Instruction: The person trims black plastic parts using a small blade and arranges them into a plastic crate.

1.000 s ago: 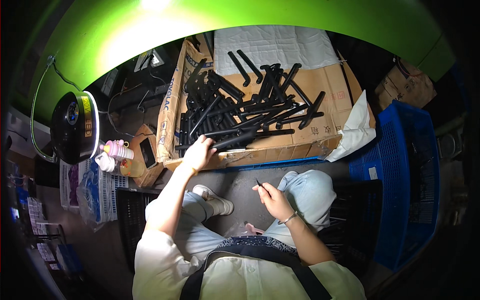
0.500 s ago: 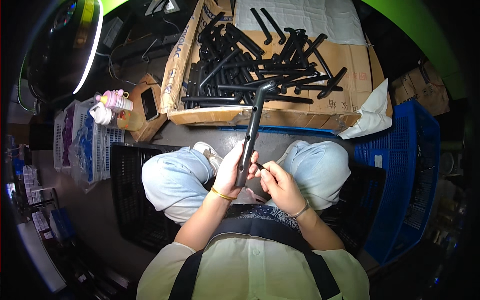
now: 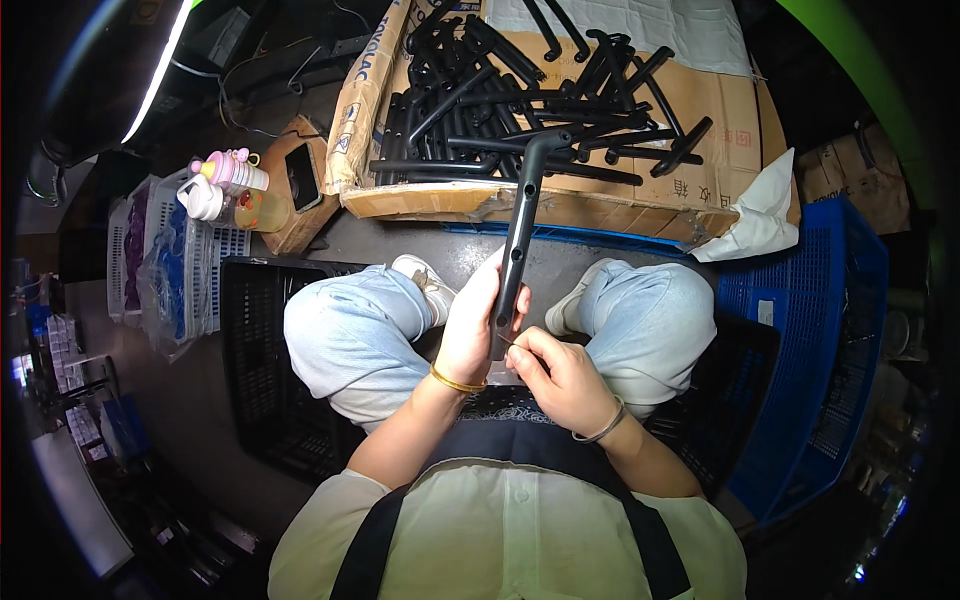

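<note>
My left hand (image 3: 474, 318) is closed round the lower part of a black tube (image 3: 520, 235). The tube stands nearly upright in the picture, with several round holes along its side and a bent far end. Beside its near end, my right hand (image 3: 565, 382) is closed in a pinch. From those fingertips a small, thin dark piece (image 3: 509, 343) reaches to the tube, close to its lowest hole; its kind is too small to make out. Beyond my hands, many similar black tubes (image 3: 480, 100) lie heaped in an open cardboard box (image 3: 440, 203).
A blue plastic crate (image 3: 830, 240) stands on the right, with black crates (image 3: 290, 380) beside my legs. On the left are a phone (image 3: 302, 178) on a wooden stool (image 3: 318, 215), drink bottles (image 3: 262, 212) and a white basket (image 3: 235, 268). White sheeting (image 3: 755, 215) hangs over the box corner.
My right hand has brought the thin dark piece against the tube's near end; before, it was held slightly apart. The tube shows a little further right, and the whole view has shifted slightly.
</note>
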### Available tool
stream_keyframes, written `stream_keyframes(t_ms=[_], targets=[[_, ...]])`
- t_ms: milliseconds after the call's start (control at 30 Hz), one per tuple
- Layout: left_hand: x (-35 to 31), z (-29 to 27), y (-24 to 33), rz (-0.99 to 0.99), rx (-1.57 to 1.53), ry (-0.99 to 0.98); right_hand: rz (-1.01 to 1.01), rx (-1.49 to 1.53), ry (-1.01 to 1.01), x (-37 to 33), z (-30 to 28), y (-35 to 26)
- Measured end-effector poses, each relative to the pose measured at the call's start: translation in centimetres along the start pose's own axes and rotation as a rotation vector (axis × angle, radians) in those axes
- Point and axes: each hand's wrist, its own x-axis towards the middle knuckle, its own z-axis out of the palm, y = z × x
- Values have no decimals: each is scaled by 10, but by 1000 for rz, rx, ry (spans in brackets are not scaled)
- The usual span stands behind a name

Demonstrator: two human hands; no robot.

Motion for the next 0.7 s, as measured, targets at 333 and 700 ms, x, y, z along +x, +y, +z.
stream_keyframes(t_ms=[333,700], targets=[[-5,7,2,14,16,40,10,24,11,1,7,2],[-6,10,-4,45,-9,112,38,58,93,-3,16,4]])
